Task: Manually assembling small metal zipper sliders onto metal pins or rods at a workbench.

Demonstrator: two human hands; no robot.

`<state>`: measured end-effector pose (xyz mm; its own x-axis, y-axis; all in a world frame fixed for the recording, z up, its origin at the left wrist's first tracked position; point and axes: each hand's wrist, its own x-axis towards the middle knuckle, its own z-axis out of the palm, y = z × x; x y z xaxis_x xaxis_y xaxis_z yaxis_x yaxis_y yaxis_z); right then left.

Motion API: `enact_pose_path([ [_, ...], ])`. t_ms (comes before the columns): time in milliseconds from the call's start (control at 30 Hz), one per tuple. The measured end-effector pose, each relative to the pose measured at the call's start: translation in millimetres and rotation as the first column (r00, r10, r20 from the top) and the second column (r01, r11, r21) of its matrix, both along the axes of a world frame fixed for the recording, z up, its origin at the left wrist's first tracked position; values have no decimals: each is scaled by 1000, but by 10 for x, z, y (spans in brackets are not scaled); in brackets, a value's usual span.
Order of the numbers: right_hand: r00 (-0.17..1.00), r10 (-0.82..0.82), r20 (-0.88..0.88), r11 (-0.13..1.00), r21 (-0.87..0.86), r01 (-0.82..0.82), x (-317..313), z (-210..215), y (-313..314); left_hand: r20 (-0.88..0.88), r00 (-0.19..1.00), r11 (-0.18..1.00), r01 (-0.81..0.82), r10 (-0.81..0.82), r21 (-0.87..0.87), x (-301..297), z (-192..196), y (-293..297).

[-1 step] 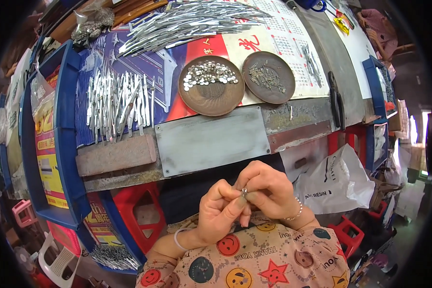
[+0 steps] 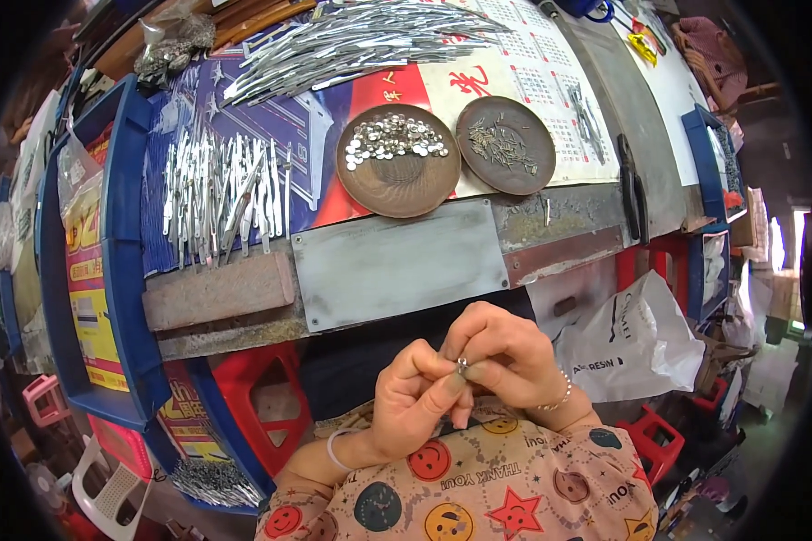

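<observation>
My left hand (image 2: 413, 403) and my right hand (image 2: 507, 353) meet just below the bench edge, over my lap. Together their fingertips pinch one small shiny metal piece (image 2: 461, 365). On the bench beyond, a brown round dish (image 2: 397, 185) holds several bright silver pieces. A second brown dish (image 2: 507, 144), to its right, holds small dark metal bits. Flat silver metal strips (image 2: 221, 194) lie in a row at the left, and a larger heap of strips (image 2: 370, 36) lies at the far side.
A grey metal plate (image 2: 397, 263) and a reddish block (image 2: 216, 290) sit on the bench's near edge. A black hand tool (image 2: 630, 189) lies at the right. Blue bins (image 2: 122, 270) line the left side. A white plastic bag (image 2: 632, 343) and red stools (image 2: 262, 397) stand below.
</observation>
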<state>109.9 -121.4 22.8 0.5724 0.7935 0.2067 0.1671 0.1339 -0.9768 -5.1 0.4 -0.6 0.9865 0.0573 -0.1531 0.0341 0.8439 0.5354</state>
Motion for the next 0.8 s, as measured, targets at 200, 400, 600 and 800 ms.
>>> enact_pose_path([
  [200, 963, -119, 243, 992, -8, 125, -38, 56, 15, 25, 999, 998, 50, -48, -47, 21, 17, 30],
  [400, 941, -113, 318, 989, -58, 139, -87, 53, -37, 14, 997, 996, 75, -76, 38, 0, 51, 19],
  [600, 981, 74, -180, 997, -18, -79, 40, 71, -61, -7, 985, 984, 172, -172, 48, -34, 43, 23],
  [800, 987, 151, 52, 972, -191, -139, 172, 130, -151, -91, 985, 989, 141, -144, -39, -8, 21, 13],
])
